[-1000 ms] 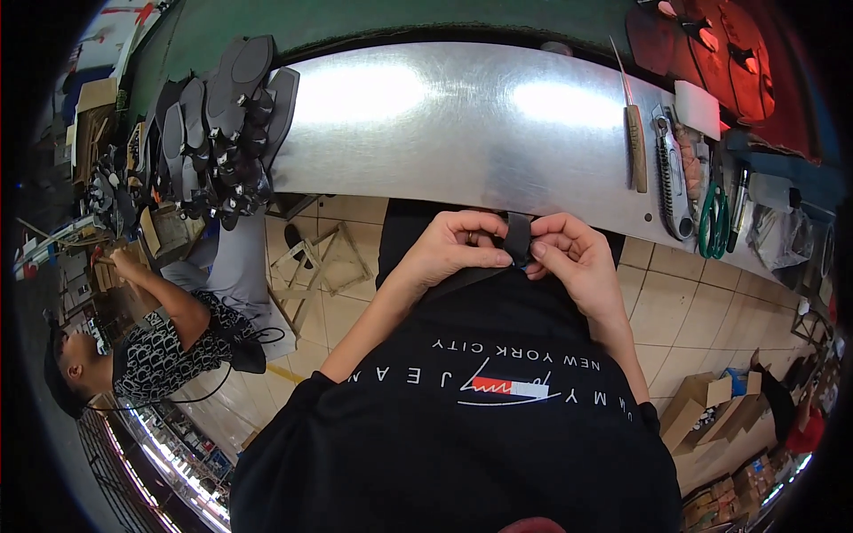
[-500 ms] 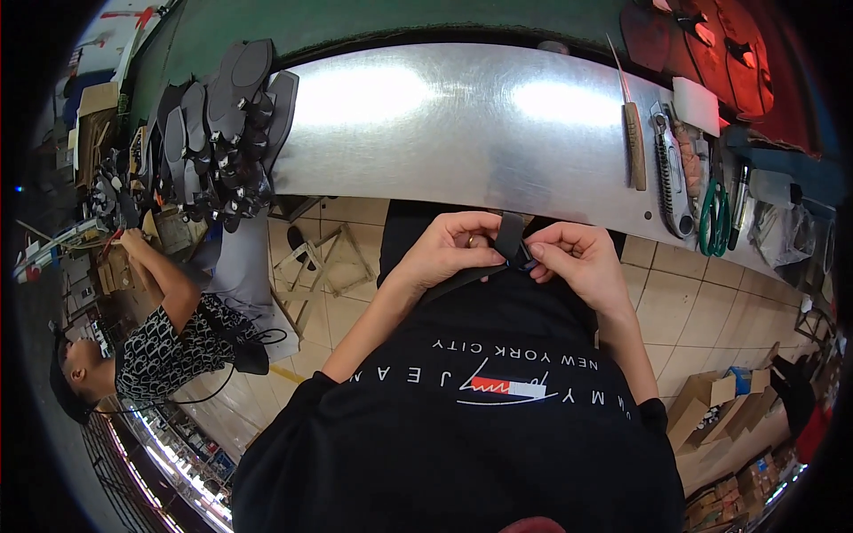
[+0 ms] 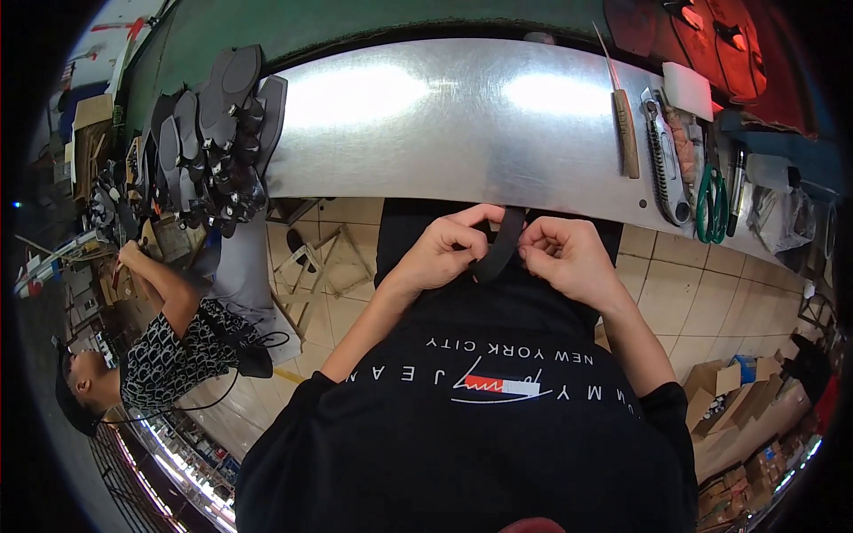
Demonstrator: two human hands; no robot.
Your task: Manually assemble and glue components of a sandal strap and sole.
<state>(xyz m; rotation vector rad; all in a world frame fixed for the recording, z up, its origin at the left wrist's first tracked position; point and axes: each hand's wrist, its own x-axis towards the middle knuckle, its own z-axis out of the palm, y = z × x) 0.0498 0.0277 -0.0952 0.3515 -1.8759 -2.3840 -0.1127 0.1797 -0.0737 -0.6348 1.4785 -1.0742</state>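
Note:
A narrow black strap [image 3: 500, 249] is pinched between both my hands, just below the near edge of the shiny metal worktable [image 3: 444, 115]. My left hand [image 3: 444, 253] grips the strap's lower left side. My right hand [image 3: 569, 258] closes its fingertips on the strap's right edge. The strap's upper end reaches up to the table edge; its lower end is hidden against my black shirt.
A pile of dark shoe soles and straps [image 3: 209, 133] lies at the table's left end. A knife [image 3: 625, 124], a utility cutter [image 3: 662, 169] and green-handled scissors [image 3: 711, 200] lie at the right. Another person [image 3: 160, 346] sits at lower left. Cardboard boxes [image 3: 737, 400] stand on the tiled floor.
My hands have shifted slightly on the strap, which now stands a little more tilted. The seated person at the left has moved an arm.

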